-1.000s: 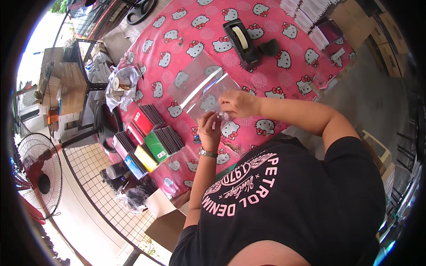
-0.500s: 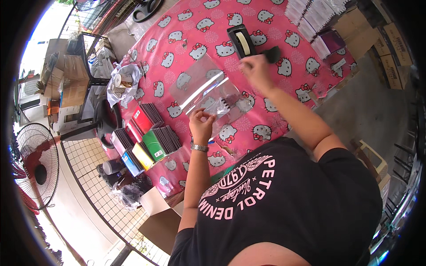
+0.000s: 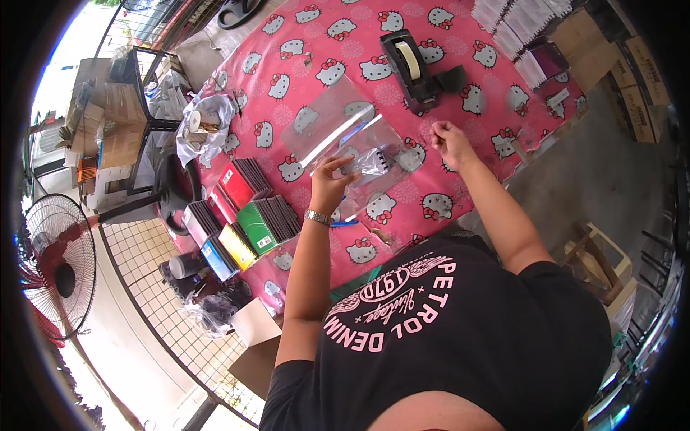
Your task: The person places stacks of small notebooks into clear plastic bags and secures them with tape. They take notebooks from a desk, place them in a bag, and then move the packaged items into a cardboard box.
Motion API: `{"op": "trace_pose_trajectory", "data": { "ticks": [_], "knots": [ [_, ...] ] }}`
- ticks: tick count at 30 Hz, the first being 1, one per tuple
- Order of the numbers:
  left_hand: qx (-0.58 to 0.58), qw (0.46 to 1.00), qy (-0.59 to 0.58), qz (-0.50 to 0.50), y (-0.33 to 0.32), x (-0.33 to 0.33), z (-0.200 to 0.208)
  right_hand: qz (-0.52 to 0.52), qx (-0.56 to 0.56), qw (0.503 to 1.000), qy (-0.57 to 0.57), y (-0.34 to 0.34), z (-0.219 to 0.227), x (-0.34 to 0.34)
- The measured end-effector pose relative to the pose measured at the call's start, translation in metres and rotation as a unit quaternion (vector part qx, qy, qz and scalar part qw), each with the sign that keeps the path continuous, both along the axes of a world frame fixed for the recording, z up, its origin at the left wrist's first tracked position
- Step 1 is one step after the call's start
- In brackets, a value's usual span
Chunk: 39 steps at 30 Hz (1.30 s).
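Wrapped notebook [image 3: 373, 164], just right of the nearer left hand [image 3: 331, 179] (pinch indiscernible); right hand [image 3: 454, 146], fingertips together, apart.

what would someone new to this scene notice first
The bright pink, cartoon-patterned tablecloth spread across the middle probably grabs the eye first. Next come the stacks of colourful notebooks at its left edge and the black tape dispenser toward the far side. Between them are the two hands, the left at a shiny clear plastic packet, the right raised nearer the dispenser.
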<state>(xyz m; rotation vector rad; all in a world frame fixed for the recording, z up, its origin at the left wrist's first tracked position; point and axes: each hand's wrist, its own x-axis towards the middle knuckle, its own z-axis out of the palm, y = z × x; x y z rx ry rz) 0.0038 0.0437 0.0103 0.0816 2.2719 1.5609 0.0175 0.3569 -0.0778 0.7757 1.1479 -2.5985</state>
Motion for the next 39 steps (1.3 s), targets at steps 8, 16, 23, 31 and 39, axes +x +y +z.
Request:
{"op": "trace_pose_trajectory", "data": {
  "ticks": [8, 16, 23, 31, 39],
  "knots": [
    [0.001, 1.000, -0.015, -0.008, 0.006, 0.002, 0.004, 0.518, 0.313, 0.701, 0.377, -0.094, 0.120, -0.089],
    [-0.006, 1.000, 0.003, -0.002, -0.006, 0.005, -0.010, 0.705, 0.536, 0.347, 0.308, -0.135, 0.123, -0.133],
    [-0.095, 0.981, 0.167, -0.011, 0.011, 0.031, -0.005, 0.540, 0.386, 0.730, 0.161, -0.063, 0.019, -0.086],
    [-0.042, 0.980, 0.195, -0.018, 0.020, 0.037, -0.004, 0.322, 0.426, 0.766, 0.358, -0.064, 0.054, -0.012],
    [-0.050, 0.978, 0.204, 0.002, 0.053, 0.025, 0.028, -0.392, 0.457, 0.787, 0.135, 0.179, 0.129, -0.045]
  ]
}}
